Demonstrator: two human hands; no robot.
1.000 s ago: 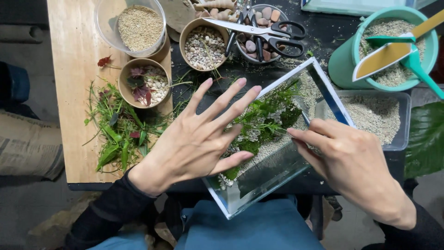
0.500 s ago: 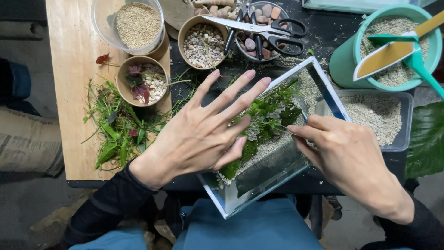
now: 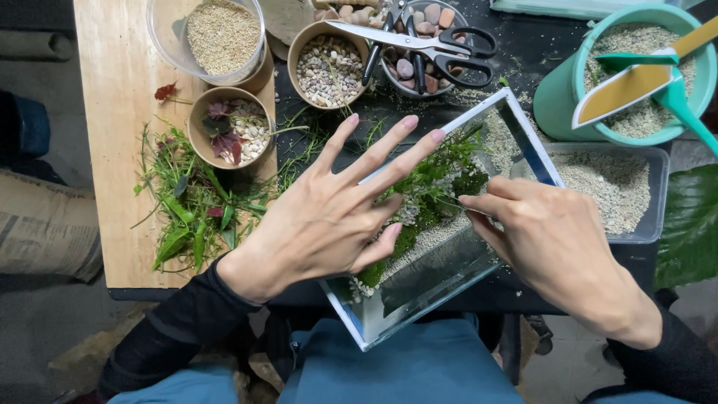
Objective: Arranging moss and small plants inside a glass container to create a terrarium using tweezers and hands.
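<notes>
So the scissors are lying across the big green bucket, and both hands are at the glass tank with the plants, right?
Not quite. In the head view the scissors lie across the bowl of brown stones, not the green bucket, which holds scoops instead. The rest is right: the left hand and right hand are both at the glass tank with the plants.

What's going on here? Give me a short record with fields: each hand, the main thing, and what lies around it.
Left hand: spread flat, fingers splayed over the glass tank
Right hand: fingertips reaching into the tank at its right side
Glass tank: tilted toward the person, holding moss, green plants and sand
Scissors: lying across bowls of pebbles
Plant cuttings: on the wooden board, left
</notes>
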